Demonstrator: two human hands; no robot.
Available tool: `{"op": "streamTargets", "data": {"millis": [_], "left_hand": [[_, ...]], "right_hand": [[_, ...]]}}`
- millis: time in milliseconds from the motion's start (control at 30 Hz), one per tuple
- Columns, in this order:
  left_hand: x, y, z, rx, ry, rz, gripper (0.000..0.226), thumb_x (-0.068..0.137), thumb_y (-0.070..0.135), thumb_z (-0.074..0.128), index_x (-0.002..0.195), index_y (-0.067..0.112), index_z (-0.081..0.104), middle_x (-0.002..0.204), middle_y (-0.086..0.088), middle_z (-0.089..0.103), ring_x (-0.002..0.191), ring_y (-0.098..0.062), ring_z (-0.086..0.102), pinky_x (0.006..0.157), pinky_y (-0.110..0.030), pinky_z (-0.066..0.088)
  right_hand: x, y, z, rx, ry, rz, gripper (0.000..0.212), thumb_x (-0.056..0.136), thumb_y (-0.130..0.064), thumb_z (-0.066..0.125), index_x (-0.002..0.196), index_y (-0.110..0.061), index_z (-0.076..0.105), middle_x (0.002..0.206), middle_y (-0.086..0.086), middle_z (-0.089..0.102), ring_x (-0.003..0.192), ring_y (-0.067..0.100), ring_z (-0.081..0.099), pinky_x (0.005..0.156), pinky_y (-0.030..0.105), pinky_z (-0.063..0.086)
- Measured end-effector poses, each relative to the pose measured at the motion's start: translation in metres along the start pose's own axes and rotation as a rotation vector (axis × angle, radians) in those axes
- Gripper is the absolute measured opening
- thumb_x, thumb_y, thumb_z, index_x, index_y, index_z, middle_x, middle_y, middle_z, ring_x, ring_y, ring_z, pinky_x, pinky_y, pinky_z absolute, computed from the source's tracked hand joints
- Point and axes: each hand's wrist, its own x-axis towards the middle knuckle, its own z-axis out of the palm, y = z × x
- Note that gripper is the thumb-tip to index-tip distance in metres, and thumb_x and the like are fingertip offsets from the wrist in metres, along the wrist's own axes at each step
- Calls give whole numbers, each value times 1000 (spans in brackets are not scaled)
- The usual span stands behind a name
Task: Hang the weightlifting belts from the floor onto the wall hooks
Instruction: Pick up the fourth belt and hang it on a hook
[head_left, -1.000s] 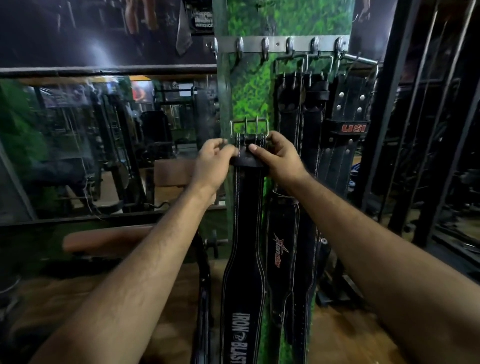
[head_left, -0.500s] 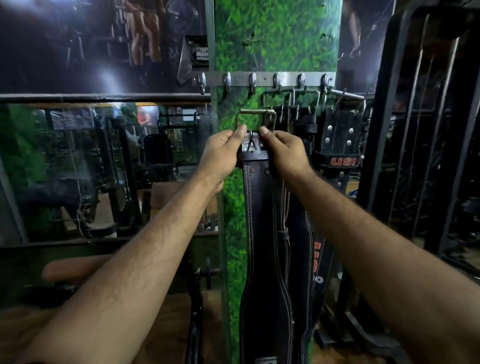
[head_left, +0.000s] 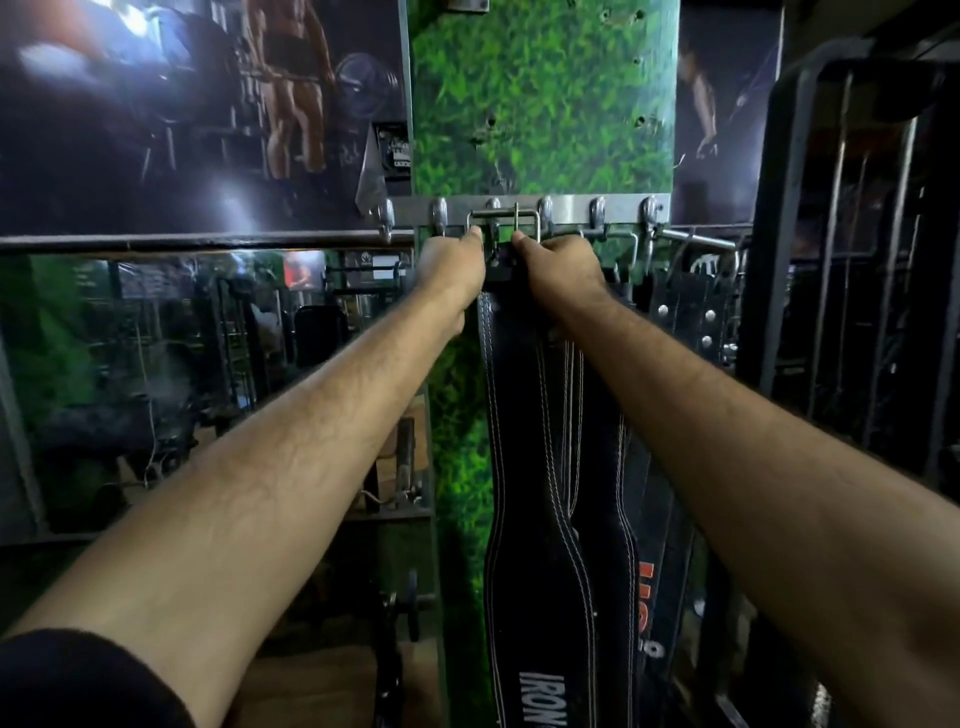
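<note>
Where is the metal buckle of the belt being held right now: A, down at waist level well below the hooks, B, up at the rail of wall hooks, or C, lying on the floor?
B: both hands, left hand and right hand, hold the belt so its buckle overlaps the hook rail.

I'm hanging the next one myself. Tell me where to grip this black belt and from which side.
Grip the belt at its top, just under the metal buckle, one hand each side, as the left hand and right hand do. The buckle frame stays clear for the hook.
</note>
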Motion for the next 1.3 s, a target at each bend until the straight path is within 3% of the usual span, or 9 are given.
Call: {"op": "streamTargets", "data": {"millis": [200,333,533,700,833,933,1067,1233,1300], "left_hand": [[24,-22,7,-58,-57,-167,77,71,64,63,133,16,60,126,-7,69,107,-31,69,94,-49,57],[2,-27,3,-117,-67,-122,63,89,60,60,133,15,62,129,-3,68,116,-26,65,103,-48,53],[-45,-45,-5,-373,-127,-84,34,100,41,57,111,14,74,103,-7,79,95,-25,77,87,-43,62],[-78,-67,-8,-389,-138,-88,13,96,20,65,93,11,74,87,-8,78,79,-22,76,67,-33,62],[-91,-96,-3,-273,-126,-62,18,97,19,65,81,13,70,81,-9,75,74,-21,73,68,-34,62],[-97,-111,-1,-248,-89,-77,26,95,24,69,79,6,63,76,-13,69,69,-24,67,58,-30,58],[-112,-131,1,-245,-96,-83,31,94,28,70,91,-3,63,80,-18,64,71,-26,63,66,-39,57],[-145,-171,-2,-181,-113,-130,35,97,19,67,67,10,51,57,10,58,52,0,56,51,-17,48],[-161,-199,-6,-143,-135,-153,43,97,18,67,63,18,41,51,12,51,45,1,49,48,-19,44]], "right_hand": [[3,3,2,-135,-50,44,53,91,-58,62,108,-8,69,107,12,74,99,32,71,87,38,58],[-28,12,7,-211,19,-67,50,97,-60,49,109,-16,68,109,9,73,100,32,68,79,34,51],[-73,48,19,280,31,-132,46,98,-53,55,134,-25,59,114,-9,69,108,16,67,92,35,55],[-84,82,29,361,-108,-119,16,89,-36,70,91,-20,72,86,5,77,79,28,74,76,51,62],[-90,96,27,337,-140,-90,34,92,-31,72,63,-20,59,55,-2,60,52,11,55,50,33,47],[-103,112,31,341,-186,-66,39,92,-31,72,62,-21,50,57,-1,51,53,18,45,49,29,37],[-118,130,34,371,-215,-58,37,92,-31,73,63,-22,52,57,-2,50,52,17,44,46,26,35],[-156,171,41,378,-295,-27,33,94,-26,72,70,-8,57,59,1,51,51,14,43,46,26,34],[-177,192,46,372,-307,12,36,94,-24,72,63,-21,55,54,-9,50,49,9,42,45,25,32]]}}
